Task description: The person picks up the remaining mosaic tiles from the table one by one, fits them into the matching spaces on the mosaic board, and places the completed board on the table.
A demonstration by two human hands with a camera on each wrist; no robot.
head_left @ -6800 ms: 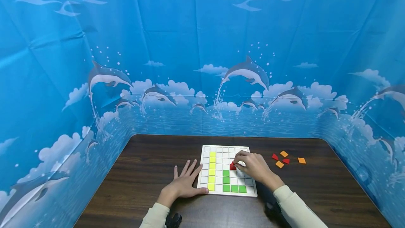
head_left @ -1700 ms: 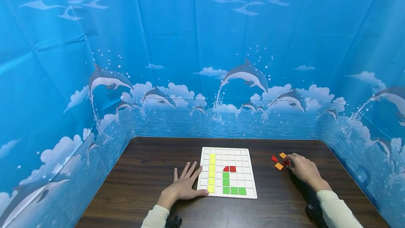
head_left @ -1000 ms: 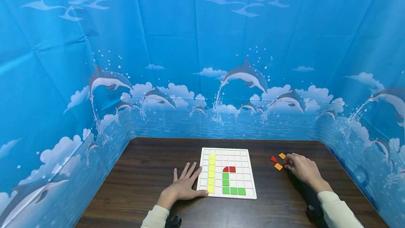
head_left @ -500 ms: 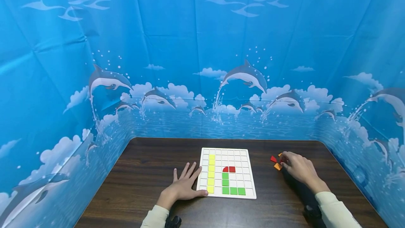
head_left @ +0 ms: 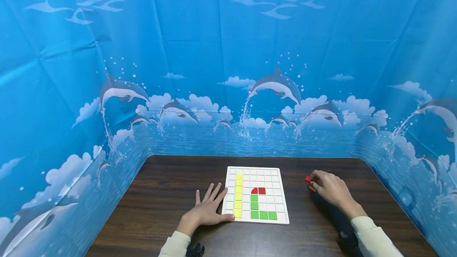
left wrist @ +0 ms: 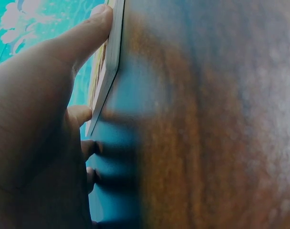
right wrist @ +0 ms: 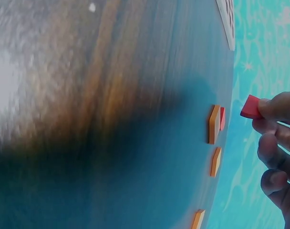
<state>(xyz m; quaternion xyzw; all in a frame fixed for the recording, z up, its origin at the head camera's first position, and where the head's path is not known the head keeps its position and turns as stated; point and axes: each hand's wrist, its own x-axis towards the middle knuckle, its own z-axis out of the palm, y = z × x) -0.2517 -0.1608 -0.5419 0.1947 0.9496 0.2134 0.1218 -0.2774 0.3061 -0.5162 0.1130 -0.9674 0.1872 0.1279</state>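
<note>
In the head view my left hand (head_left: 208,210) lies with fingers spread at the left edge of a white grid board (head_left: 250,172). Its thumb touches the board's front left corner, also seen in the left wrist view. The board bears a column of yellow tiles (head_left: 238,196), an L of green tiles (head_left: 254,206), a red tile with a rounded corner (head_left: 254,190) and a red square tile (head_left: 262,190). Right of the board, my right hand (head_left: 330,187) pinches a red tile (right wrist: 251,107) between thumb and forefinger, above the loose tiles.
Loose on the dark wooden table (head_left: 171,177) lie orange tiles (right wrist: 214,125) and another red tile (right wrist: 222,118). In the head view my right hand covers some of them. A blue dolphin-print curtain (head_left: 200,70) encloses the table's back and sides.
The red square tile was set on the board and released. My right hand went to the loose tiles, took a red one and has shifted slightly left with it. My left hand stays put.
</note>
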